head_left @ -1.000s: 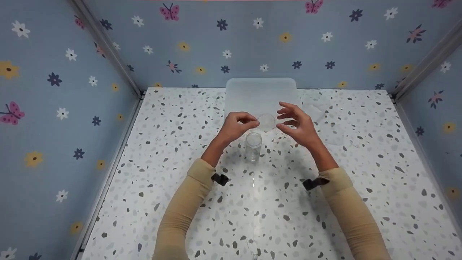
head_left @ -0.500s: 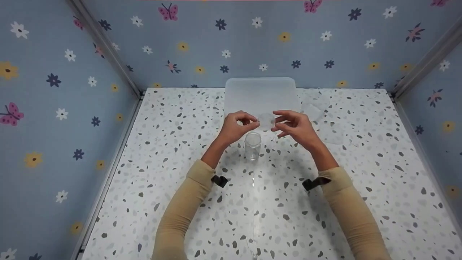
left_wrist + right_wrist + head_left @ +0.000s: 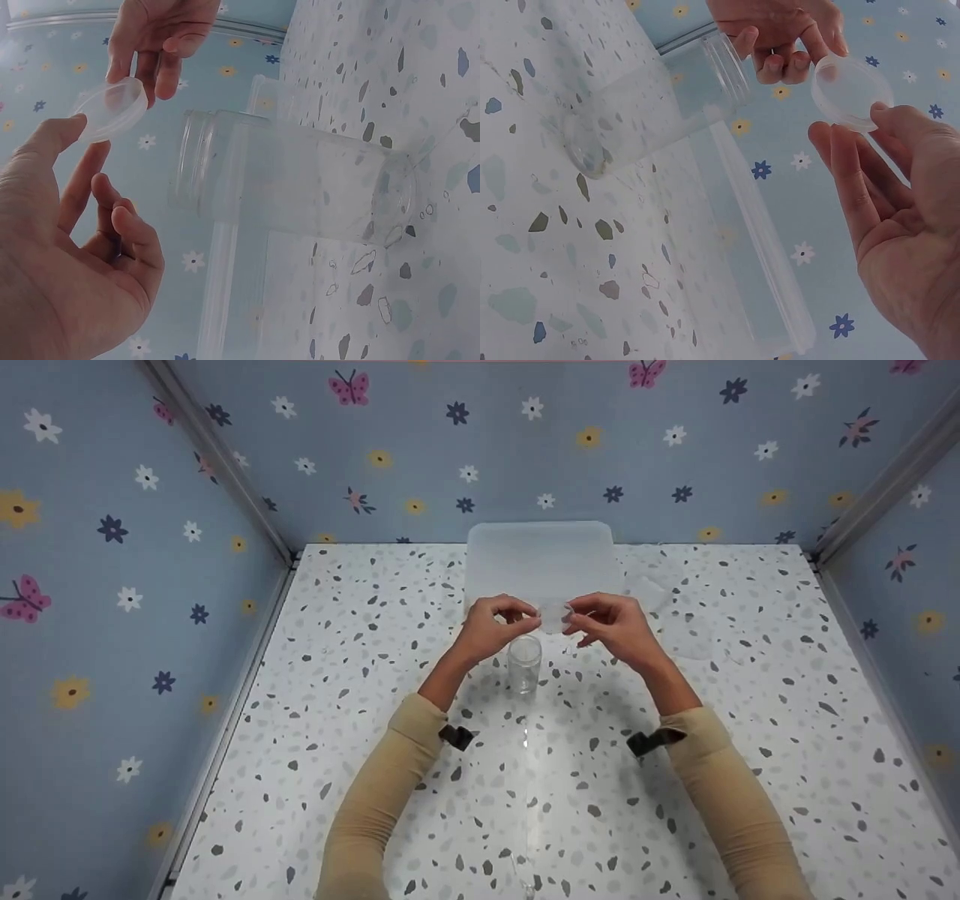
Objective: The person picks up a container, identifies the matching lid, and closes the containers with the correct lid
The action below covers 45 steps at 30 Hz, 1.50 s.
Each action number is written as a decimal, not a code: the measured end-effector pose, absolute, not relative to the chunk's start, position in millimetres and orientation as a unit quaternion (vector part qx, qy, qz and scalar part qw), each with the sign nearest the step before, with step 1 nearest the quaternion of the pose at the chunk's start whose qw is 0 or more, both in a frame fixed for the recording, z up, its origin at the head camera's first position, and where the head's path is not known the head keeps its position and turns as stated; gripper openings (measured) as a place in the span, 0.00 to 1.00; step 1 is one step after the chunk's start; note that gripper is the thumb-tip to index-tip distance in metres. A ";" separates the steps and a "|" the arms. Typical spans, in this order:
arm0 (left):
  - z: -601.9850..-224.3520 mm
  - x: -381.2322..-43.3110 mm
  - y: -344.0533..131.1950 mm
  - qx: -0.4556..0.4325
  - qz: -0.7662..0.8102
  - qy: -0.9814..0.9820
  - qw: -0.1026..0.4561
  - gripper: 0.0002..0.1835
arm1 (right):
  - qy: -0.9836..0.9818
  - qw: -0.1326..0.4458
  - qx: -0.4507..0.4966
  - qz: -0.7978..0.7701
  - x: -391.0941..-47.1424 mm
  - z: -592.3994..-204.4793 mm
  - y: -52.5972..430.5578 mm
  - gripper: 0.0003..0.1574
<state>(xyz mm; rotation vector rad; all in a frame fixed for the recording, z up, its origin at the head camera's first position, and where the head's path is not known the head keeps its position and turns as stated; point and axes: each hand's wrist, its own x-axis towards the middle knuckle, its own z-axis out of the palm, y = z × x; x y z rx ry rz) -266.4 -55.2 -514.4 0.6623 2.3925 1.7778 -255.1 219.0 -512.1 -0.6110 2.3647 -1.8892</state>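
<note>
A round translucent lid point(image 3: 553, 617) is in the air just above and behind the open mouth of a clear jar point(image 3: 525, 667). My left hand point(image 3: 484, 631) pinches the lid's left edge between thumb and finger. On the opposite side my right hand point(image 3: 619, 628) pinches its rim, as the right wrist view shows with the thumb on the lid point(image 3: 853, 90). The jar point(image 3: 300, 176) stands upright on the table, apart from both hands, with its threaded neck bare. In the left wrist view the lid point(image 3: 112, 112) is tilted.
A frosted translucent container point(image 3: 540, 556) stands at the table's back edge, behind the hands. Faint clear flat pieces, such as a see-through sheet point(image 3: 688, 637), lie to the right of it. Flower-patterned walls point(image 3: 465, 450) enclose the speckled table point(image 3: 337, 660).
My right hand has moved left and slightly down to the lid, its fingers closing on the rim. The left hand and the jar have stayed nearly in place.
</note>
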 end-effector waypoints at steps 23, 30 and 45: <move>-506.4 -267.1 -53.5 0.175 0.580 0.790 0.092 0.19 | 0.781 -0.036 -0.223 -0.583 -252.6 -508.8 209.1 0.16; -505.2 -266.4 -53.4 0.184 0.575 0.792 0.087 0.18 | 0.777 -0.046 -0.244 -0.579 -252.6 -510.8 207.9 0.16; -506.7 -267.6 -59.5 0.193 0.578 0.792 0.033 0.19 | 0.756 0.027 -0.226 -0.613 -253.3 -498.0 218.8 0.35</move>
